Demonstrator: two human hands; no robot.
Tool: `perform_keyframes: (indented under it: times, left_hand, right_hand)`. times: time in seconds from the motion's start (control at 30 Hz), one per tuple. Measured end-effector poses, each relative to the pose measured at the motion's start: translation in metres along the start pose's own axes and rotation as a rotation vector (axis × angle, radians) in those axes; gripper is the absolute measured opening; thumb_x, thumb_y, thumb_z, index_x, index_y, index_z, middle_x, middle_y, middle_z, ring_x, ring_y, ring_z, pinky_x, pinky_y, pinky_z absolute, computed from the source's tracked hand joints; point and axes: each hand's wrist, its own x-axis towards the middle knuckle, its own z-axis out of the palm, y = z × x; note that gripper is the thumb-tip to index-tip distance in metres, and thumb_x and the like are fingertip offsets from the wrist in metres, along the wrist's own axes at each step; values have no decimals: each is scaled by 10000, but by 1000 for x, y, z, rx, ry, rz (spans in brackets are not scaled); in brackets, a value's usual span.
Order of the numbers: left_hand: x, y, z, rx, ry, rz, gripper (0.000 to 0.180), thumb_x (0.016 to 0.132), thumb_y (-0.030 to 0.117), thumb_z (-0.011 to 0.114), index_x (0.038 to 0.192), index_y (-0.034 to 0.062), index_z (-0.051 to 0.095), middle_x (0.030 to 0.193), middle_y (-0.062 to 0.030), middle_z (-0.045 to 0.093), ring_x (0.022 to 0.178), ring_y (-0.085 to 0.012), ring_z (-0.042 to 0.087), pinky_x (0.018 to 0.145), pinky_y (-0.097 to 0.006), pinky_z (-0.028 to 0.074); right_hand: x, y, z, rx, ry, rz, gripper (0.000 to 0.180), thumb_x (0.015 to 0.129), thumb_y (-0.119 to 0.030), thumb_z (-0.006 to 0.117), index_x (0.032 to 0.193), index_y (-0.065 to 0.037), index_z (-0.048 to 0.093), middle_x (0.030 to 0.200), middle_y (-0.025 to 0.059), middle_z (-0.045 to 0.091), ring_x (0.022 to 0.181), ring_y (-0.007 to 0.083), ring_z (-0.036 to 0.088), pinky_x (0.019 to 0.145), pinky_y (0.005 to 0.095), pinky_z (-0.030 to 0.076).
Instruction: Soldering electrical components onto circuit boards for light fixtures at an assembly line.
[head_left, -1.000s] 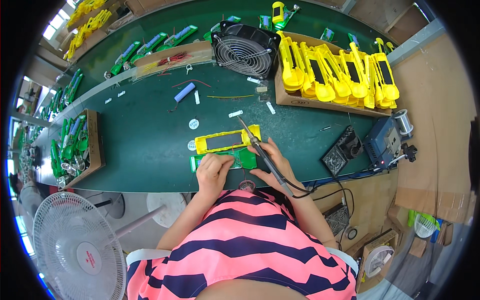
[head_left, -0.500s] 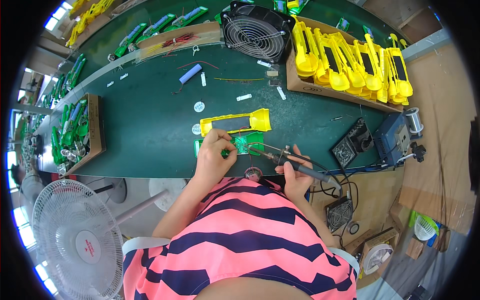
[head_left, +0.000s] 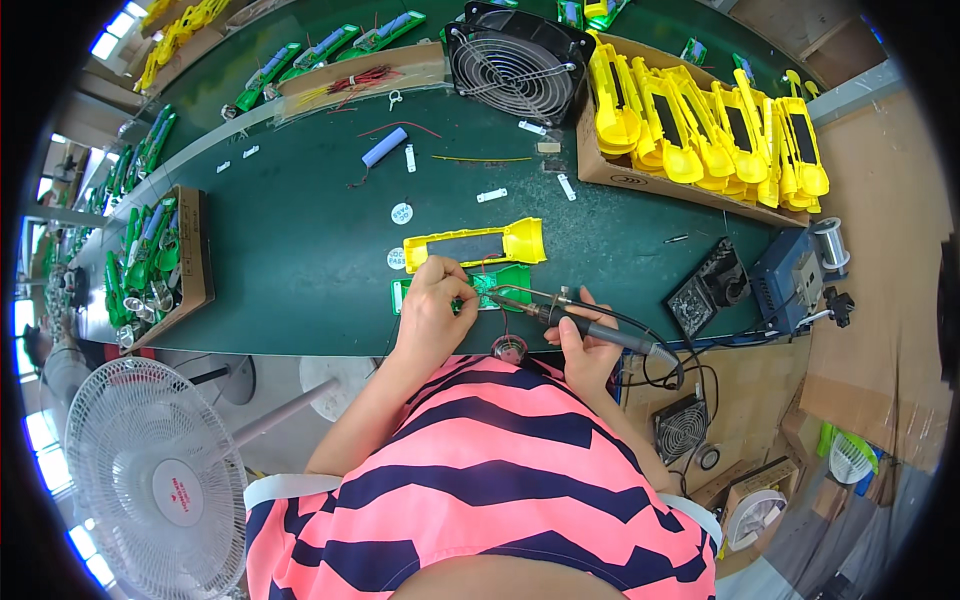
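we judge this soldering: right fingers (head_left: pixel 572 338) curled round the iron (head_left: pixel 618 336); left fingers (head_left: pixel 438 275) pinched, hold unclear, over the green housing (head_left: pixel 517 277) near the counter's (head_left: pixel 300 280) front edge. next calls for a steady tip.

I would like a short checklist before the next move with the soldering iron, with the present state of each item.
1. Right hand grips the soldering iron: ok.
2. Iron tip points toward the circuit board in the green case: ok.
3. Tip touching the board: cannot tell, too small.
4. Left hand well away from the tip: not ok, looks close.
5. Left hand holding something: cannot tell.
6. Yellow case clear of the iron: ok, beyond the green case.
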Motion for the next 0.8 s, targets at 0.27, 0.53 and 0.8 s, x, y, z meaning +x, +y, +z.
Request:
perform_keyframes:
  times: [0.27,0.53,0.8]
  left_hand:
    - [2,0,-1,-7,-30,-5,104,598,-59,614,647,-11,536,806,-112,502,753,-265,514,639,-328,429]
    - [5,0,-4,63,-73,17,88,612,-30,628,671,-6,567,822,-90,509,767,-238,527,644,-311,438]
    - [7,3,-4,96,-60,14,105,594,-36,627,670,-3,561,813,-101,506,770,-256,523,660,-324,437]
  right_hand:
    - [-1,-1,-1,1,-38,-7,200,762,5,576,939,29,487,694,89,609,640,97,600,953,348,345]
    - [2,-5,-13,65,-10,-59,216,770,42,550,977,54,488,1214,262,372,679,152,626,638,216,517]
    - [-4,-4,-17,23,14,-96,206,763,47,554,963,41,506,1167,240,420,686,155,626,647,221,518]
